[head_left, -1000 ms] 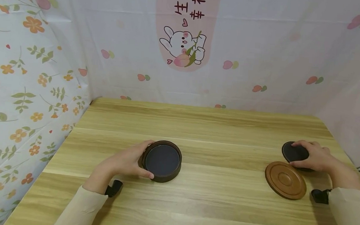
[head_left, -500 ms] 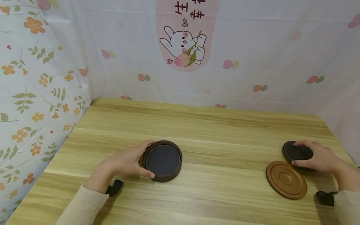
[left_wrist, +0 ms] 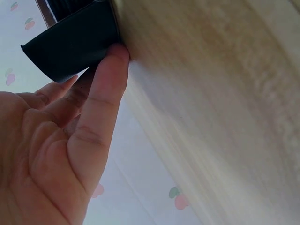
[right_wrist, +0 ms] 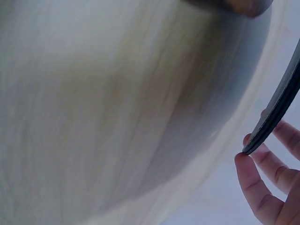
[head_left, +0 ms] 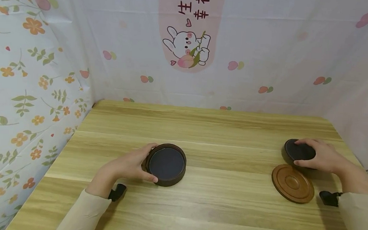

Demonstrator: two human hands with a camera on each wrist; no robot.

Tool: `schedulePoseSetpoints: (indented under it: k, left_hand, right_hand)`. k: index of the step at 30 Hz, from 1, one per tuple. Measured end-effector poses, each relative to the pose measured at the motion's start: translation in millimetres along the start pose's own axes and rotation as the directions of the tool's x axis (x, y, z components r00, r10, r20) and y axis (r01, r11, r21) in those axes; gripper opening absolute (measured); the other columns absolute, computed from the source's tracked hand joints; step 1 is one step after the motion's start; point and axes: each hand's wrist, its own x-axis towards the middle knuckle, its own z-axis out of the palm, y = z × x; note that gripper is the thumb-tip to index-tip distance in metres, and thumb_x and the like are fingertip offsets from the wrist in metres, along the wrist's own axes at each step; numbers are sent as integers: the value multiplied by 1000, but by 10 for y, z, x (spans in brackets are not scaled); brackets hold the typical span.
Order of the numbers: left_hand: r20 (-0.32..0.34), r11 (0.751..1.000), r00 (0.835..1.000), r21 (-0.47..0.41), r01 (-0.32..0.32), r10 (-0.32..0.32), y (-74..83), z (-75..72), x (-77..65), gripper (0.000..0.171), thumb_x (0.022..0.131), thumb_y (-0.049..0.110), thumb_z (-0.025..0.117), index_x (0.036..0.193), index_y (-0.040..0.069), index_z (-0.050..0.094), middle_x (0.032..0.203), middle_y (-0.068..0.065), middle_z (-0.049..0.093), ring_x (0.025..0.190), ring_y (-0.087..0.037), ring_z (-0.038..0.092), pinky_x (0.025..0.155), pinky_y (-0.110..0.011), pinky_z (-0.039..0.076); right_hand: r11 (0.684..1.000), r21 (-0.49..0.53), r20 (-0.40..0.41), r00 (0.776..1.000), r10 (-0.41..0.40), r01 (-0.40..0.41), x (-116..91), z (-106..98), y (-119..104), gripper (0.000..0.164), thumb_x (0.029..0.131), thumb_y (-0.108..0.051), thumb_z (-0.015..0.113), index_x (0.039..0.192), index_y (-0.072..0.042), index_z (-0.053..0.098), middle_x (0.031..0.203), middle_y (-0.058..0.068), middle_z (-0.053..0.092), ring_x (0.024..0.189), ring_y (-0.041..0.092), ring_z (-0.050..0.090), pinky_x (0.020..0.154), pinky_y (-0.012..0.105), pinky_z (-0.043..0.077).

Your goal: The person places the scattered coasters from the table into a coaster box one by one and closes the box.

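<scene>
On the left of the table, my left hand grips the side of a round, dark-brown coaster holder. A black disc lies inside it. The left wrist view has the thumb along the holder's dark outer wall. At the right, my right hand pinches black round coasters by the edge, close over the table. In the right wrist view their layered edge shows between thumb and fingers. A brown round wooden coaster with ringed grooves lies flat just in front of them.
The wood-grain table stretches between the hands. A white cloth with printed fruit and a rabbit hangs behind it, and a floral cloth hangs at the left. A black wrist-camera mount sits beside the right sleeve.
My right hand has tilted and raised the black coasters, shifting them slightly left and away from me; more of their side shows. The left hand, holder and brown coaster have stayed in place.
</scene>
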Motion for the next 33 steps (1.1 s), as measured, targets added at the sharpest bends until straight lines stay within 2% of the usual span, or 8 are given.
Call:
schedulePoseSetpoints:
  k: [4, 7, 11, 19, 26, 33]
  left_hand:
    - [10, 1000, 1000, 6, 10, -11, -16, 20, -16, 112, 71, 45, 88, 156, 9, 24, 151, -13, 44, 136, -31, 47, 111, -53, 39]
    - [7, 1000, 1000, 11, -6, 6, -20, 15, -20, 111, 73, 44, 88, 155, 7, 24, 151, -15, 44, 136, -32, 47, 110, -53, 40]
    - [-5, 1000, 1000, 15, -27, 27, -12, -6, -16, 110, 73, 44, 87, 155, 7, 25, 151, -16, 44, 135, -33, 48, 110, -54, 40]
    - [-9, 1000, 1000, 22, -3, 3, -19, -5, -4, 111, 72, 45, 88, 156, 11, 25, 153, -12, 43, 138, -31, 46, 112, -53, 38]
    - [-17, 999, 1000, 40, -9, 10, -13, -14, -3, 110, 72, 46, 88, 156, 10, 25, 151, -13, 45, 136, -32, 48, 110, -54, 39]
    - [-15, 999, 1000, 54, -6, 7, -3, -12, -10, 110, 72, 48, 87, 156, 9, 25, 152, -14, 44, 137, -33, 47, 111, -55, 39]
  right_hand:
    - [1000, 8, -7, 1000, -24, 24, 18, 40, -92, 74, 78, -40, 81, 135, -5, 50, 139, 40, 37, 120, 66, 35, 94, 75, 24]
    - [999, 23, -6, 999, -33, 33, 45, 34, -180, 75, 79, -40, 81, 136, -6, 49, 140, 42, 34, 121, 65, 33, 95, 74, 21]
    - [999, 1, -17, 999, -50, 50, 99, 2, -314, 75, 78, -41, 82, 137, -7, 50, 141, 40, 34, 121, 65, 34, 93, 75, 25]
    - [997, -34, -1, 998, -70, 70, 188, -14, -607, 75, 78, -44, 82, 138, -13, 51, 143, 35, 33, 121, 66, 31, 85, 73, 35]
    - [995, -31, 1, 995, -98, 98, 253, 6, -841, 73, 78, -46, 81, 138, -17, 52, 148, 31, 33, 127, 63, 29, 88, 76, 36]
    - [989, -13, 4, 989, -146, 146, 304, 30, -1070, 73, 77, -45, 82, 139, -19, 52, 149, 27, 35, 130, 57, 29, 89, 73, 39]
